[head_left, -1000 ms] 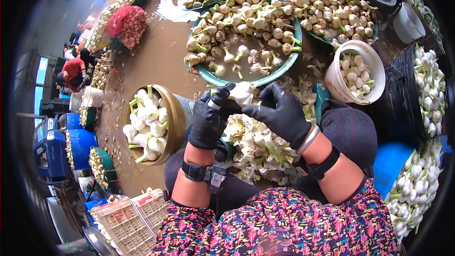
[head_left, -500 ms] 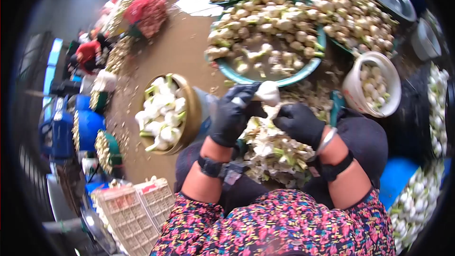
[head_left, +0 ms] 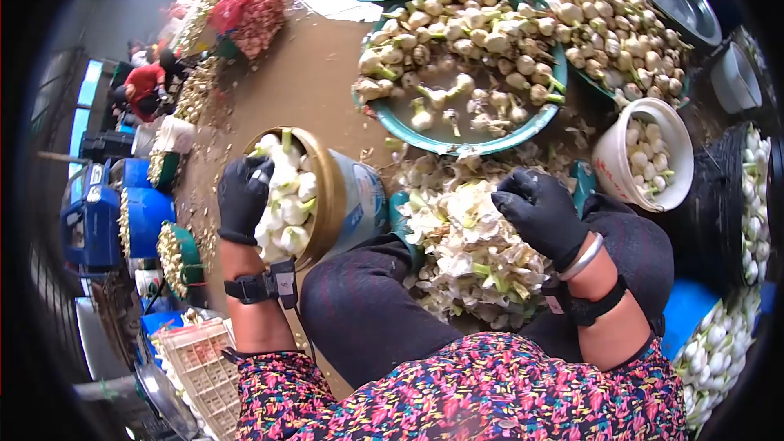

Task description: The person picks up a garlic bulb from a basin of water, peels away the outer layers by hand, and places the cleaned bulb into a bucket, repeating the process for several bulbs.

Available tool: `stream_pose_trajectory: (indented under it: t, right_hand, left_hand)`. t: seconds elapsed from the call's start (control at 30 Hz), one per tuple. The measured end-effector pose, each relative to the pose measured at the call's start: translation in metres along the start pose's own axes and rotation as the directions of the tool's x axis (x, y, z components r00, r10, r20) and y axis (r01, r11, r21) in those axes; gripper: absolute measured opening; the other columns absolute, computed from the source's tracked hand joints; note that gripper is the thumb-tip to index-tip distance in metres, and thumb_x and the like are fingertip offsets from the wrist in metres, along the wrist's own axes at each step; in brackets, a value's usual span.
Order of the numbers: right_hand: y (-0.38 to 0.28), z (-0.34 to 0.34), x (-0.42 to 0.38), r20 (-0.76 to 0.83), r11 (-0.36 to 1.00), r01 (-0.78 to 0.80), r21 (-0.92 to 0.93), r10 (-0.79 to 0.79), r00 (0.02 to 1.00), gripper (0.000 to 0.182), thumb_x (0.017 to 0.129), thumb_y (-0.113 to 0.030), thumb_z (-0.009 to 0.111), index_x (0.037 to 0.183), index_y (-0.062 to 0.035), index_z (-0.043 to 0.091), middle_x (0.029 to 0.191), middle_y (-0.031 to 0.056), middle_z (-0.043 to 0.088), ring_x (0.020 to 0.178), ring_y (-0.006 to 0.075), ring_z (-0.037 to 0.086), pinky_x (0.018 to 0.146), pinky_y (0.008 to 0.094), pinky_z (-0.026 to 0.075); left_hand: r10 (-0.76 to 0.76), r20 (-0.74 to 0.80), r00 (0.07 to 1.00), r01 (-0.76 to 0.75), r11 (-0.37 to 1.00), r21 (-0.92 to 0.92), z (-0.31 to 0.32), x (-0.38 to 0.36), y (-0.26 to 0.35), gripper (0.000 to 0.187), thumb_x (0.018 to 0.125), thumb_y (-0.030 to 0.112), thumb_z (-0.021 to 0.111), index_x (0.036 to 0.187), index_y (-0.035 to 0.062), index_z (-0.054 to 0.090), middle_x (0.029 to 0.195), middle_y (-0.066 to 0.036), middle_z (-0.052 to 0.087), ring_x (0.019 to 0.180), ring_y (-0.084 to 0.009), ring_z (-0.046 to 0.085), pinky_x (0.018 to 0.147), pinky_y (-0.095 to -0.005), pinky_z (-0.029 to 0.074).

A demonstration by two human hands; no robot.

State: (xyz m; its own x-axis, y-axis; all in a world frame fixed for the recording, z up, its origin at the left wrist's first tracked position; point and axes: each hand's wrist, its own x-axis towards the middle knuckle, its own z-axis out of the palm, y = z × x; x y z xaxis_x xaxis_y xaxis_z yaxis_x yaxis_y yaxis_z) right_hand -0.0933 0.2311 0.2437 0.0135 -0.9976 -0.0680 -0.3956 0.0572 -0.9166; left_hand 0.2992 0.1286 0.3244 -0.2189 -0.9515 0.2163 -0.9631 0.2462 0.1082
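Note:
My left hand (head_left: 243, 196), in a black glove, is at the left rim of a bucket (head_left: 331, 196) heaped with peeled garlic bulbs (head_left: 287, 204). Its bent fingers reach over the bulbs, apart, with no bulb seen held; a small white patch shows on a finger. My right hand (head_left: 539, 214), also gloved in black, is curled closed above a pile of garlic skins (head_left: 469, 245) between my knees. Whatever its fingers hold, if anything, is hidden. Beyond the skins stands a wide green-rimmed tub (head_left: 490, 145) of unpeeled garlic bulbs (head_left: 482, 28).
A white bucket (head_left: 604, 159) of garlic stands at the right, beside a black tub (head_left: 710, 196). More unpeeled garlic (head_left: 625, 41) is heaped at the back right. A plastic crate (head_left: 200, 367) lies at the lower left. Another person (head_left: 147, 90) in red is far left.
My left hand has moved left from the middle to the bucket; the peeled garlic bulb it held is no longer in it. My right hand has shifted slightly right and stays curled.

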Motion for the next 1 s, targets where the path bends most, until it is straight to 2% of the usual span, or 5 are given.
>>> stream_pose_trajectory:
  t: [0.2, 0.5, 0.57, 0.8, 1.0]
  right_hand:
    - [-0.007, 0.007, 0.004, 0.086, 0.996, -0.066, 0.06, 0.06, 0.994, 0.022, 0.078, -0.024, 0.055, 0.078, -0.0028, 0.061, 0.073, 0.0182, 0.06, 0.073, 0.035, 0.058, 0.066, 0.0418, 0.045]
    - [0.006, 0.0, 0.009, 0.017, 1.0, -0.008, -0.019, 0.008, 1.0, 0.029, 0.078, -0.029, 0.059, 0.089, -0.0017, 0.062, 0.077, 0.0204, 0.059, 0.074, 0.0367, 0.057, 0.066, 0.0436, 0.044]
    - [0.003, -0.007, 0.011, 0.037, 0.999, -0.048, -0.005, 0.048, 0.998, 0.03, 0.078, -0.029, 0.059, 0.093, -0.0026, 0.06, 0.08, 0.0211, 0.059, 0.076, 0.0378, 0.057, 0.067, 0.0439, 0.044]
    - [0.009, -0.005, 0.016, -0.114, 0.991, 0.064, 0.121, -0.05, 0.992, 0.063, 0.067, -0.014, 0.051, 0.129, -0.0068, 0.041, 0.119, 0.0244, 0.049, 0.108, 0.038, 0.049, 0.092, 0.041, 0.04]
    - [0.016, 0.006, 0.012, 0.07, 0.736, -0.017, 0.677, -0.041, 0.997, 0.047, 0.071, -0.002, 0.055, 0.118, 0.0007, 0.051, 0.111, 0.007, 0.056, 0.095, 0.0146, 0.057, 0.082, 0.0285, 0.047]
  left_hand:
    - [0.3, 0.404, 0.865, -0.075, 0.871, -0.486, 0.13, 0.086, 0.112, 0.021, 0.078, 0.01, 0.062, 0.097, 0.0009, 0.065, 0.09, -0.013, 0.065, 0.083, -0.0204, 0.061, 0.075, -0.0296, 0.047]
    - [0.227, 0.727, 0.648, -0.176, 0.973, -0.147, 0.36, 0.099, 0.165, 0.04, 0.081, 0.036, 0.051, 0.111, 0.013, 0.062, 0.103, -0.016, 0.063, 0.093, -0.0348, 0.059, 0.084, -0.04, 0.045]
    - [0.331, 0.739, 0.587, -0.425, 0.903, -0.067, 0.317, 0.106, 0.18, 0.025, 0.078, 0.021, 0.052, 0.093, 0.01, 0.069, 0.095, -0.018, 0.064, 0.088, -0.0294, 0.062, 0.079, -0.0369, 0.049]
    - [0.677, 0.606, 0.416, 0.565, 0.33, -0.756, 0.156, 0.078, 0.19, 0.03, 0.075, 0.012, 0.064, 0.101, -0.0023, 0.063, 0.099, -0.011, 0.065, 0.093, -0.0173, 0.06, 0.083, -0.031, 0.047]
    - [0.524, 0.425, 0.738, 0.4, 0.168, -0.901, 0.011, 0.006, 0.227, 0.033, 0.086, 0.015, 0.058, 0.116, 0.0005, 0.056, 0.094, -0.005, 0.062, 0.08, -0.0116, 0.056, 0.075, -0.0264, 0.047]
